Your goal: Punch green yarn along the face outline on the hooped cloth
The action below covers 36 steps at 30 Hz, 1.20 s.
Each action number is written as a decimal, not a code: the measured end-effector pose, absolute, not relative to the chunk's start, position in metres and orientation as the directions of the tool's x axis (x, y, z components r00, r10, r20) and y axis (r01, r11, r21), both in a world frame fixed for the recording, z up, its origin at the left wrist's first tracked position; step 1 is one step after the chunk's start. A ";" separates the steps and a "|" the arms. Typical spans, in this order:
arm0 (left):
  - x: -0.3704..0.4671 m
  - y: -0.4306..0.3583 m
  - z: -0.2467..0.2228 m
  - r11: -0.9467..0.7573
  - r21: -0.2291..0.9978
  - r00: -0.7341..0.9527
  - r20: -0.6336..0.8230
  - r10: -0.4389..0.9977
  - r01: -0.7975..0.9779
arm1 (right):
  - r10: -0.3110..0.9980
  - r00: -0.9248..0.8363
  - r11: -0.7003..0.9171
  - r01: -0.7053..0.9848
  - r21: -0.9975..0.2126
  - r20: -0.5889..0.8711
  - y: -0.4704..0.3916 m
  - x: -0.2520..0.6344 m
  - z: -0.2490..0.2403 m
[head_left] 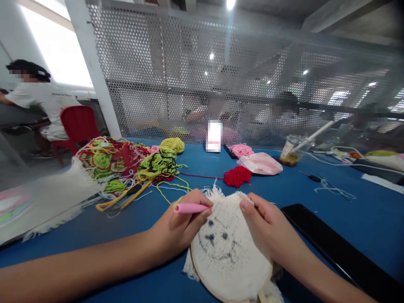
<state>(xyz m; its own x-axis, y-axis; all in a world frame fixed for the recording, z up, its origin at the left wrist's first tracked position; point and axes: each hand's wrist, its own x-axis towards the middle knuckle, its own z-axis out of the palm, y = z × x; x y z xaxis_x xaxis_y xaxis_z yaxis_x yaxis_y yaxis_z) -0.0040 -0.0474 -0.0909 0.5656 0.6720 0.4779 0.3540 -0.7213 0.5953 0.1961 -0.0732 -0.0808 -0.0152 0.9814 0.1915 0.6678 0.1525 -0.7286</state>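
Observation:
My left hand (183, 229) is closed around a pink punch needle (191, 208), its tip hidden near the cloth's upper left edge. Light green yarn (164, 194) trails from the tool's back end toward the yarn heap. White cloth stretched in an embroidery hoop (236, 267) lies tilted before me, with dark stitch-like marks forming a face and frayed edges. My right hand (268, 223) grips the hoop's upper right rim, thumb on the cloth and fingers behind it.
At left lie tangled yarn (126, 162), a yellow cutter knife (135, 194) and fringed cloth (59, 198). Red yarn (237, 176), a pink pouch (260, 163), a lit phone (213, 136) and a drink cup (289, 151) stand farther back. A long black object (334, 248) lies right.

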 end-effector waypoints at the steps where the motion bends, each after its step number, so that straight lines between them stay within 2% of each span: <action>1: -0.005 -0.047 -0.091 -0.711 0.613 0.553 0.480 0.681 0.345 | 0.982 -0.007 0.147 0.668 -0.729 0.191 -0.072 0.196 -0.082; 5: -0.010 -0.048 -0.092 -0.655 0.671 0.465 0.483 0.741 0.347 | 0.979 0.002 0.148 0.671 -0.727 0.202 -0.067 0.200 -0.088; 10: -0.015 -0.049 -0.096 -0.652 0.721 0.421 0.529 0.737 0.235 | 0.980 -0.006 0.152 0.663 -0.733 0.198 -0.067 0.203 -0.089; 21: -0.016 -0.049 -0.100 -0.676 0.718 0.406 0.575 0.710 0.164 | 0.978 0.009 0.150 0.671 -0.726 0.210 -0.067 0.202 -0.087; 29: -0.017 -0.048 -0.098 -0.687 0.673 0.441 0.546 0.712 0.275 | 0.977 0.008 0.148 0.690 -0.708 0.212 -0.070 0.201 -0.085; 36: -0.011 -0.047 -0.096 -0.776 0.567 0.540 0.576 0.614 0.278 | 0.977 -0.018 0.166 0.693 -0.701 0.214 -0.073 0.202 -0.079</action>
<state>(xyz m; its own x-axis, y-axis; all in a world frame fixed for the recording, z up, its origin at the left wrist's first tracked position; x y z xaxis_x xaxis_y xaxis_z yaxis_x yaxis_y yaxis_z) -0.0107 -0.0469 -0.0958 0.5400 0.6140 0.5757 0.2778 -0.7757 0.5667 0.2017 -0.0729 -0.0793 -0.0180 0.9768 0.2136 0.6932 0.1661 -0.7014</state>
